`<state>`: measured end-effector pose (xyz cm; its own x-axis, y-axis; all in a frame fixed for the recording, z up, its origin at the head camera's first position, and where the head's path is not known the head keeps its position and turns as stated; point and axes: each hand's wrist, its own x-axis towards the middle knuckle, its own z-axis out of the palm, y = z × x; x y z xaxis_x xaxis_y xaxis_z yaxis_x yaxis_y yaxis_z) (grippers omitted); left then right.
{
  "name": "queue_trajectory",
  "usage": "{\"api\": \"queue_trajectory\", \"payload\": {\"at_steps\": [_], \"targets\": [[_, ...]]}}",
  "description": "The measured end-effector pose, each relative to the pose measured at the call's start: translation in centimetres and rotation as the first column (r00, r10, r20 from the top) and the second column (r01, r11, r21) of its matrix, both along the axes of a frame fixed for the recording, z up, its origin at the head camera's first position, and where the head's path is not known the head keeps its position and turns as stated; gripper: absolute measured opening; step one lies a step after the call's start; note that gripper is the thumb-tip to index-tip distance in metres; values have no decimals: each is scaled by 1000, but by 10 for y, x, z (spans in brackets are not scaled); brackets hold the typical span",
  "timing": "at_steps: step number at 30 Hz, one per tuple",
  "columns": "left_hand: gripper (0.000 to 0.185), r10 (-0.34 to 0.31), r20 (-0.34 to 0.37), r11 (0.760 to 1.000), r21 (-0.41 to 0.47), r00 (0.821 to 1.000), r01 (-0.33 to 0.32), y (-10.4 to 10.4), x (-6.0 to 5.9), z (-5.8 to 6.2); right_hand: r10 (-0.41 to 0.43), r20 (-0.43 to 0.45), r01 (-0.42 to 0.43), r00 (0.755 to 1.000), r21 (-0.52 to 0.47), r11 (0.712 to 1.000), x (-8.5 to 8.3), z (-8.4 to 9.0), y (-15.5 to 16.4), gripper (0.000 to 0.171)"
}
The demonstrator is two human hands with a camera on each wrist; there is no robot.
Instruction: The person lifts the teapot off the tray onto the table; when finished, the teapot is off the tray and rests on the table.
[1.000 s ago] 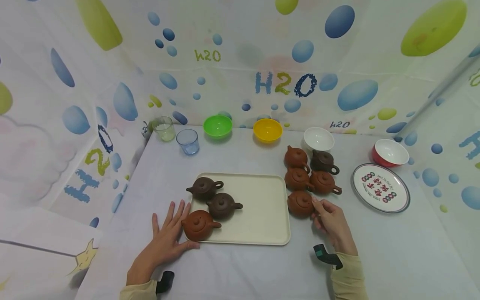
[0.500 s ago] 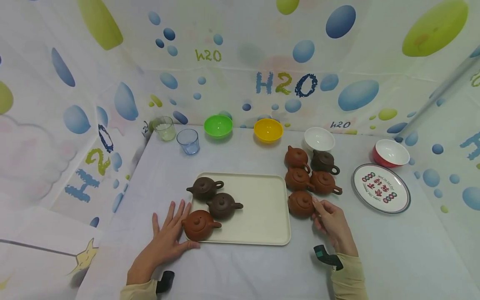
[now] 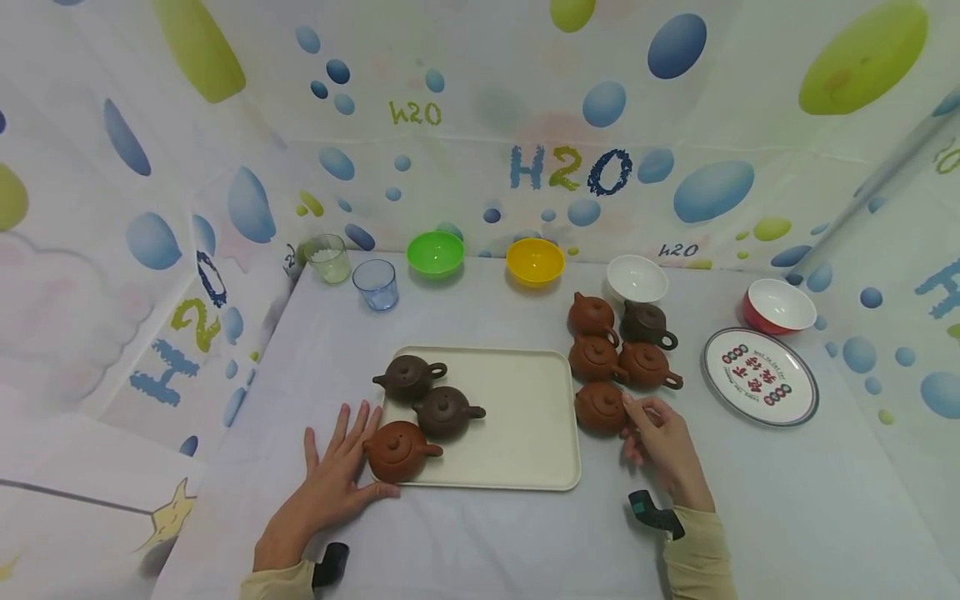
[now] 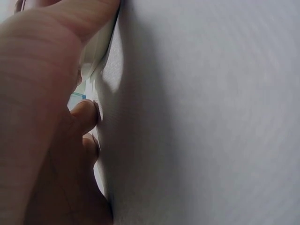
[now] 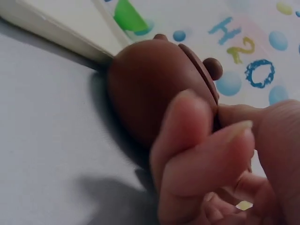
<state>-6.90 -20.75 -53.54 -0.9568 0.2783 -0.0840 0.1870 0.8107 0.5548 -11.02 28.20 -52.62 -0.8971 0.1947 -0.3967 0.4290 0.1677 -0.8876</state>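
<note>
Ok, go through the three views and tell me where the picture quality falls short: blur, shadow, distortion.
Head view: evenly lit and sharp, but the wide lens bows the backdrop walls and the table edges. Left wrist view: the left hand fills the frame's left side, soft and close, casting a shadow on the cloth. Right wrist view: the right hand's fingers are out of focus and dim; the teapot behind them is only slightly sharper.

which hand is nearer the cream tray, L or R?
Left. The left hand lies flat on the table with its fingertips against the cream tray at its near-left corner. The right hand is off the tray's right side, pinching a brown teapot.
</note>
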Motion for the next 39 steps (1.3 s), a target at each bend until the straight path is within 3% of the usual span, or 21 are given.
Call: {"api": "queue_trajectory", "payload": {"at_steps": [6,13,18,23,28,33,39], "targets": [[122,-2,-11,1000,-7,1000,2,0,0,-1,24,-10,-24,1000,8,1000,1,2,3,43],[121,-1,-12,1000,-10,1000,1,1,1,-1,-23,2,23,1000,36,999,7,4,12,56],[121,-6,-12,1000,-13,1000,5,1,0,-2,-33,68,27,997,83,996,21,4,19,63],[121,-10,-15,1000,-12,1000,10,-1,0,-2,-37,89,29,995,94,995,39,8,11,52],[121,-10,-21,1000,-12,1000,10,-2,0,0,-36,33,34,999,54,998,45,19,-9,40],[121,-8,-10,1000,-12,1000,8,-1,0,0,33,-72,-32,997,25,999,42,26,-35,36],[121,-6,-9,1000,-11,1000,6,-1,0,0,107,-177,-93,978,82,992,31,29,-63,32]]}}
